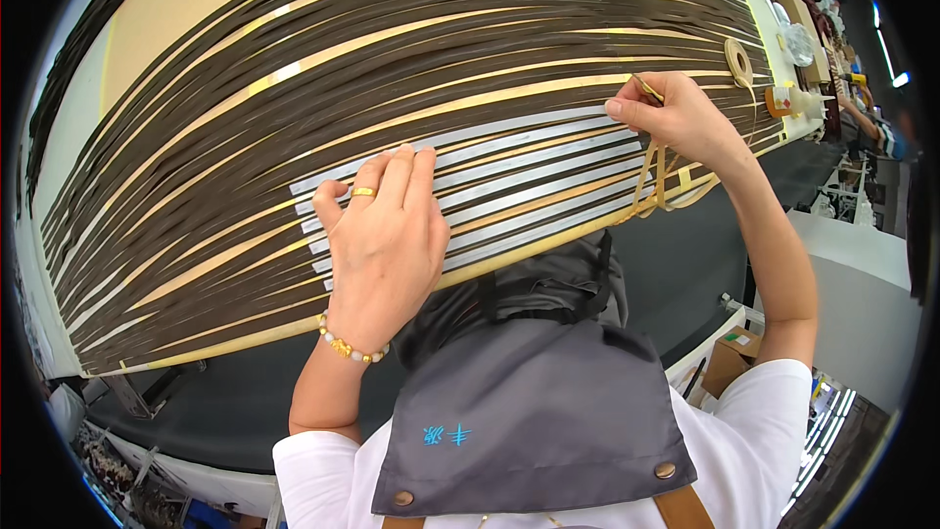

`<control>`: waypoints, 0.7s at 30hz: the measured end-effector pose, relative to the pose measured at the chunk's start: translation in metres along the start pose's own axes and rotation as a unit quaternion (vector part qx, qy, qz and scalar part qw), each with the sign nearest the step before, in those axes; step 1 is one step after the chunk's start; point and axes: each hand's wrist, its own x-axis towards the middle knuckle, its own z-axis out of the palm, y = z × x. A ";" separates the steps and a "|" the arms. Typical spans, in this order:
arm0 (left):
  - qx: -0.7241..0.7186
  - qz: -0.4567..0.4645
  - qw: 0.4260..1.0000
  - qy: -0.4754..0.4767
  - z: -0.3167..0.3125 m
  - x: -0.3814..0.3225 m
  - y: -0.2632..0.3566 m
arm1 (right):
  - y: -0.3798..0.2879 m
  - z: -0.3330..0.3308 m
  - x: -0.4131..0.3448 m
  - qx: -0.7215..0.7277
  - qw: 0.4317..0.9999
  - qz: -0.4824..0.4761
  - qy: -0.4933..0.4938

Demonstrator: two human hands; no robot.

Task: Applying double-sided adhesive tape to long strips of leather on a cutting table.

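Note:
Long dark brown strips (352, 77) run lengthwise over a pale work surface. Several light grey strips (529, 195) lie in parallel rows near the front edge. My left hand (385, 235) rests palm down across their left part, fingertips on the uppermost grey strip, holding nothing. Near that strip's right end, my right hand (672, 114) has thumb and forefinger pinched together. A slim brass-coloured tool (649, 90), perhaps tweezers, is held in its fingers. What lies between the fingertips is too small to tell. Below this hand hangs a looped narrow beige tape (661, 176).
A beige tape roll (738, 62) lies on the strips at right. Beside it, a bottle of amber liquid (782, 101) lies on its side near a clear nozzle bottle (811, 104). A cardboard box (804, 37) stands beyond. Another person (874, 128) is at far right.

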 end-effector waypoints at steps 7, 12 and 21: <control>0.010 -0.017 0.999 -0.039 -0.002 0.008 0.005 | 0.002 0.011 0.010 -0.114 0.993 -0.011 0.031; 0.031 -0.027 0.997 -0.070 -0.002 0.012 0.007 | -0.005 0.013 0.011 -0.148 0.988 -0.034 0.040; 0.072 -0.024 0.991 -0.107 -0.006 0.016 0.011 | -0.006 0.014 0.017 -0.140 0.989 -0.046 0.031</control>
